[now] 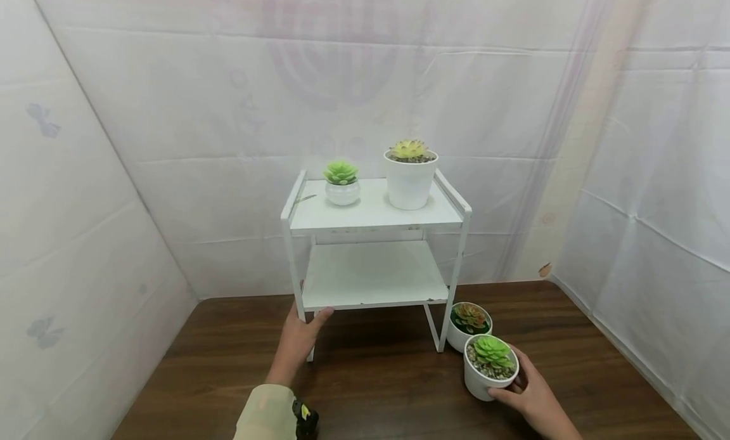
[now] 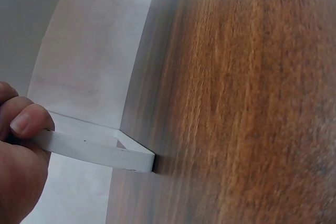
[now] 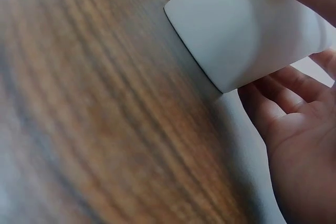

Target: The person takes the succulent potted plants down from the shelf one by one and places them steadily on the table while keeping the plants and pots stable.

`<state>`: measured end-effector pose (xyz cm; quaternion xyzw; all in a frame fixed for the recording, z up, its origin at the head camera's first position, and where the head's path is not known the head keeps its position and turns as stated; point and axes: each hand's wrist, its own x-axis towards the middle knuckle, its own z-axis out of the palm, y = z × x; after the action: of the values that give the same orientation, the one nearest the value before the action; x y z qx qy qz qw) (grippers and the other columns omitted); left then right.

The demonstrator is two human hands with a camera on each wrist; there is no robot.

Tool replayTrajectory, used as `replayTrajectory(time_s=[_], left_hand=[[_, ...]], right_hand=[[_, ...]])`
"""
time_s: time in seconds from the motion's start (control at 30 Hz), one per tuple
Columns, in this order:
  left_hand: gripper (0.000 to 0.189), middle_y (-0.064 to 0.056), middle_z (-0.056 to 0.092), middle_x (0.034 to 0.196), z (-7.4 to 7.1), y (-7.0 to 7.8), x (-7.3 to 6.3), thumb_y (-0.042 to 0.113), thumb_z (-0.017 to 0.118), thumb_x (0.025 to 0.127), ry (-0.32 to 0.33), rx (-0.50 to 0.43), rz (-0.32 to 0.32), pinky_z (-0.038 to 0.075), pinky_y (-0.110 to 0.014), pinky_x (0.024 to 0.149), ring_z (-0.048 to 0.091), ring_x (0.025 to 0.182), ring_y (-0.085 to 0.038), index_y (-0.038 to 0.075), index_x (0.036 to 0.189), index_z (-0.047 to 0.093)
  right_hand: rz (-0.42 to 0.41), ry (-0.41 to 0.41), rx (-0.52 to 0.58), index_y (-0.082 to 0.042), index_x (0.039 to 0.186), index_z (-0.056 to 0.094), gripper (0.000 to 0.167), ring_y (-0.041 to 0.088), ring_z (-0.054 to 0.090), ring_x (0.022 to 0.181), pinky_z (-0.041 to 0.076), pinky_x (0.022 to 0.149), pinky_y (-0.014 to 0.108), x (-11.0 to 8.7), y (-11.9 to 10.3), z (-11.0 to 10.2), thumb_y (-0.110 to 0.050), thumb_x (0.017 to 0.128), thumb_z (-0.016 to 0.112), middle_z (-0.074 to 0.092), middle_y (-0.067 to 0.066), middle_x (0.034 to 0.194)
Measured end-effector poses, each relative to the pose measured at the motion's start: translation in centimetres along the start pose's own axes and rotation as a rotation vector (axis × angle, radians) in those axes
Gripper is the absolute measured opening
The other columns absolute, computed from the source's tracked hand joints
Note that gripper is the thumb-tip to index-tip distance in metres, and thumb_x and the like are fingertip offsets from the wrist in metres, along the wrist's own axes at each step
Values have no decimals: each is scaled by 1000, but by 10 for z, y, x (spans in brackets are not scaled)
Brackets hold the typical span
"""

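My left hand [image 1: 298, 338] grips the front left leg of a white two-tier shelf [image 1: 373, 272], just under the lower tier. In the left wrist view the fingers [image 2: 32, 120] curl round that white leg [image 2: 100, 153]. At the lower right, my right hand [image 1: 530, 389] holds a white pot with a green succulent [image 1: 492, 357], thumb on the near side and fingers behind. The right wrist view shows this pot's wall [image 3: 226, 30] between thumb and fingers, its base close over the wooden table. Right behind it stands a white pot with a reddish-green succulent [image 1: 470, 319], partly hidden.
On the shelf's top tier stand a small round pot with a green succulent [image 1: 342, 189] and a taller white pot with a yellow-green succulent [image 1: 410, 180]. The brown wooden table [image 1: 228, 364] is bordered by white sheet walls [image 1: 199, 142] at the back and both sides.
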<state>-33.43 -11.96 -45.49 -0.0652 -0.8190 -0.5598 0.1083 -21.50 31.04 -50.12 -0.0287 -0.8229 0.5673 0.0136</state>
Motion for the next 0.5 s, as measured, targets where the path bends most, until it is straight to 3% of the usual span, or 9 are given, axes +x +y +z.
replayTrajectory(time_s=[0.23,0.3,0.43,0.5], left_hand=[[96,-7,24,160,0,-2,0,57,65,85,-4,-16,13,33,-53,112,32,144,-31,27,156,7],[96,-7,24,160,0,-2,0,57,65,85,-7,-21,16,32,-54,112,31,144,-30,27,156,8],[96,-6,24,161,-1,-4,0,58,65,84,-10,-21,11,30,-56,113,28,145,-31,27,156,9],[97,-6,22,161,-1,-4,0,59,65,84,-11,-15,3,28,-57,113,27,146,-32,27,156,9]], right_hand=[[-9,-7,-16,-6,151,18,97,35,37,136,48,93,22,0,0,-1,-20,79,81,29,22,153],[-10,-1,-24,-8,151,19,97,27,42,133,48,92,20,-1,0,-2,-22,78,81,30,21,153],[-20,-3,-41,-11,154,17,97,-7,43,120,45,88,13,-2,-1,-5,-24,81,79,28,19,155],[-35,8,-73,-11,155,16,96,-12,41,118,45,87,11,-3,-2,-6,-26,82,78,28,19,156]])
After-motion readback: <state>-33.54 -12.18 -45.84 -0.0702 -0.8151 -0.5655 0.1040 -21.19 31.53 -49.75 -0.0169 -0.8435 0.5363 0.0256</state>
